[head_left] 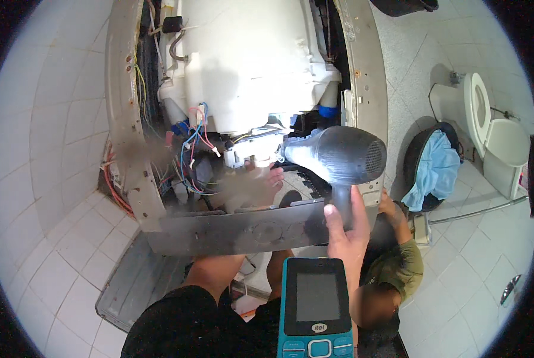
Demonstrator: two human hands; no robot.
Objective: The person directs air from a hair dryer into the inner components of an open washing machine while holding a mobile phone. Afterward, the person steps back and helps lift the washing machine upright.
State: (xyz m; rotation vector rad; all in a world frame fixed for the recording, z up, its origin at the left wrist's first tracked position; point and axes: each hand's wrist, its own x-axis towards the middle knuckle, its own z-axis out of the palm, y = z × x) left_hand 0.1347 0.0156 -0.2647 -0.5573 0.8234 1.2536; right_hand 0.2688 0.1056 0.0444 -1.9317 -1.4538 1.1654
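Note:
My right hand (349,231) is wrapped round the handle of a dark grey hair dryer (347,154), thumb on the left. The dryer's nozzle points left, at the white plastic part (256,150) beneath a large white tub (249,65) in an opened appliance, likely a washing machine. Beside that part are the fingers of a hand (275,178); its arm is hidden, so I cannot tell whose it is. My left hand cannot be made out for certain. A teal keypad phone (316,307) stands upright before my right wrist, and what holds it is hidden.
Loose coloured wires (198,140) hang left of the white part. A grey metal panel (243,231) crosses the front. At right crouches a co-worker in an olive sleeve (409,262), one hand (389,206) at the frame. Beyond are a black tub with blue cloth (435,170) and a toilet (479,107).

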